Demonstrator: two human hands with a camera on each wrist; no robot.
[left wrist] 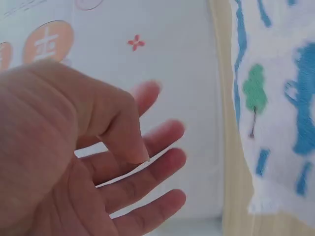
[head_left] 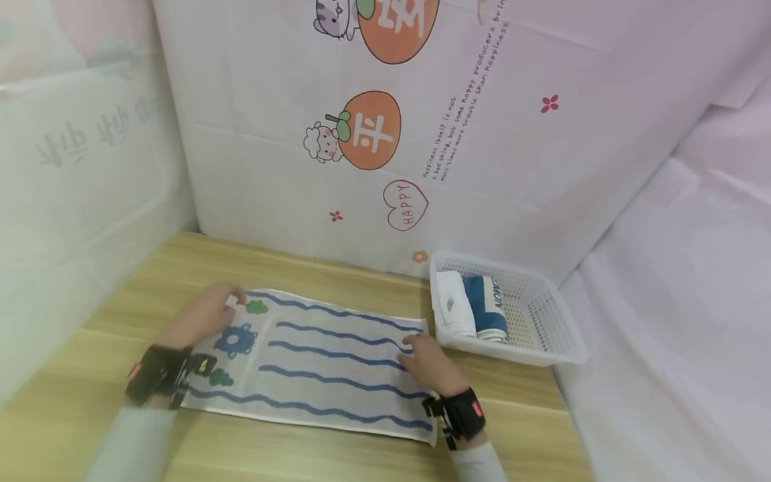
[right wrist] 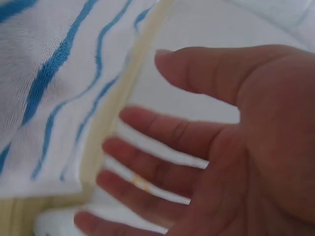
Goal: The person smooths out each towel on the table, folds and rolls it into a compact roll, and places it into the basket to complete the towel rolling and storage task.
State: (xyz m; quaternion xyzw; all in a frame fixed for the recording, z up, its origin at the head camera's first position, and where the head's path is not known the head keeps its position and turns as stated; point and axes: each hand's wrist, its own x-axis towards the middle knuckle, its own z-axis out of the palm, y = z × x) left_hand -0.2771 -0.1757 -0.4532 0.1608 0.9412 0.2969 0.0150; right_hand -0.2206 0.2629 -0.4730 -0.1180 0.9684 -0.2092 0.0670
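Note:
A white towel [head_left: 337, 365] with wavy blue stripes lies spread flat on the wooden table. Its left end carries a blue flower and green trees, one of which shows as a green tree print [left wrist: 255, 91] in the left wrist view. Over the towel's far left corner is my left hand [head_left: 201, 314], fingers loosely bent and holding nothing. My right hand [head_left: 430, 365] hovers at the right end of the towel. In the right wrist view its fingers [right wrist: 162, 164] are spread and relaxed, with nothing gripped.
A white plastic basket [head_left: 542, 314] stands at the back right, beside the towel. Inside it are a rolled white towel [head_left: 454, 304] and a rolled blue-and-white towel [head_left: 484, 304]. Printed white cloth [head_left: 271, 167] walls off the back and both sides of the table [head_left: 253, 455].

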